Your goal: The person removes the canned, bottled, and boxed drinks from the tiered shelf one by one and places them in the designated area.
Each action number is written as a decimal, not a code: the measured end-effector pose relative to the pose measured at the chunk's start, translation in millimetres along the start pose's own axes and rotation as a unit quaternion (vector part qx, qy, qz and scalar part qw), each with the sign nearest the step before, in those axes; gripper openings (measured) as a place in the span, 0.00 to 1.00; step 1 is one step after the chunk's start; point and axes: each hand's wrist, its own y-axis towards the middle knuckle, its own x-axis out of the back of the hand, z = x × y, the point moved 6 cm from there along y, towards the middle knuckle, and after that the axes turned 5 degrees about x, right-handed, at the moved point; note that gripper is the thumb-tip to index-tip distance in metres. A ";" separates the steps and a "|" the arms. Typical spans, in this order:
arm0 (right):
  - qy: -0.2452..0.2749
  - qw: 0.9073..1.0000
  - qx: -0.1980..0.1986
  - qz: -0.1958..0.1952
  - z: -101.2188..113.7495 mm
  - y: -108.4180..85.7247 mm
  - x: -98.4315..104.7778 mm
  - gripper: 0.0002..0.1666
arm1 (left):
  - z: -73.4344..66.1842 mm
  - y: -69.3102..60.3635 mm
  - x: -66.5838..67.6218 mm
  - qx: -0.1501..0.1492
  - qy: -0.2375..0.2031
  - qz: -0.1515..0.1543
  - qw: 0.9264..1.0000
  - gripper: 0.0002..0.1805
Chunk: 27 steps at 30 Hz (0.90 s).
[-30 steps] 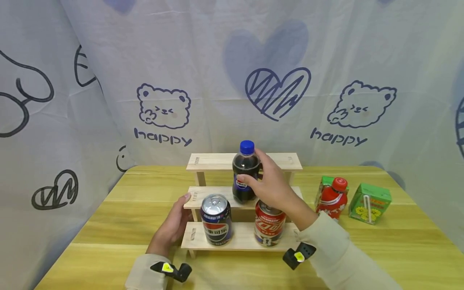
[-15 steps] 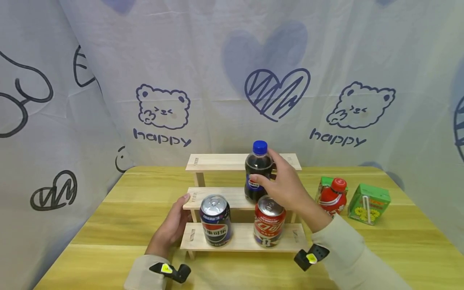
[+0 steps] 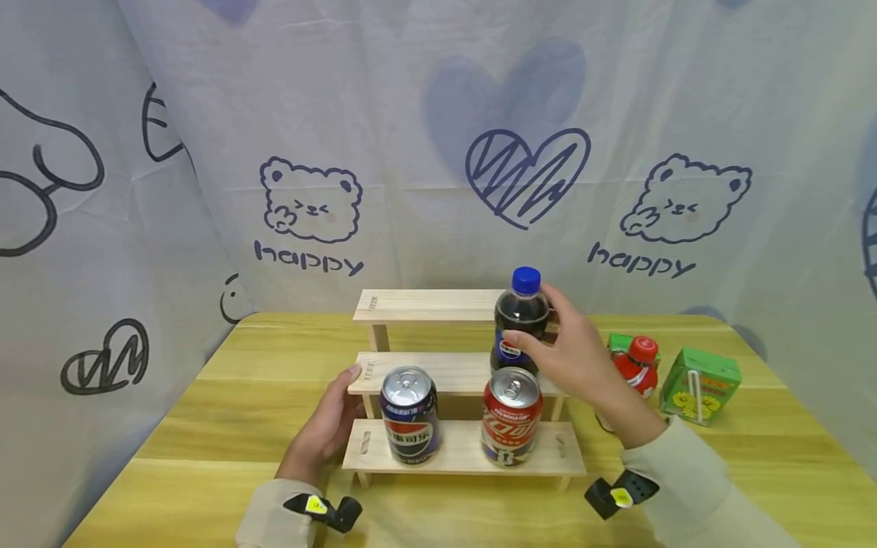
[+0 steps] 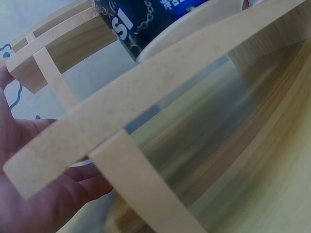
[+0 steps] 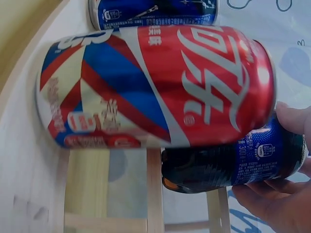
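My right hand (image 3: 578, 354) grips a Pepsi bottle (image 3: 522, 313) with a blue cap, thumb across its label. The upright bottle is over the right part of the middle step of a wooden three-step rack (image 3: 425, 373). A red cola can (image 3: 511, 422) on the lowest step hides its base in the head view; in the right wrist view the bottle's bottom (image 5: 177, 172) is close to the step board. A blue Pepsi can (image 3: 409, 418) stands left of the red can. My left hand (image 3: 329, 418) holds the rack's left end, thumb on the middle step.
Right of the rack stand a red-capped bottle (image 3: 639, 365), a green drink carton (image 3: 700, 387) with a straw, and another green carton (image 3: 620, 342) partly hidden. The wooden table (image 3: 205, 426) ends at a printed cloth backdrop (image 3: 425, 99).
My right hand has moved the Pepsi bottle rightward along the middle step, from near its middle to its right part. The left hand and both cans have stayed in place.
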 end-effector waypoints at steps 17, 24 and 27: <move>-0.043 0.999 -0.002 -0.033 -12.1 -34.5 45.4 0.45 | -4.7 -5.9 -2.2 -0.002 0.014 0.000 1.000 0.36; -0.064 0.997 0.000 -0.050 -21.7 -53.2 68.7 0.44 | -0.1 -0.6 0.1 0.003 0.001 0.000 1.000 0.34; -0.066 0.997 0.001 -0.050 -25.9 -60.6 78.5 0.43 | 0.4 -0.7 0.6 0.001 -0.007 -0.006 1.000 0.35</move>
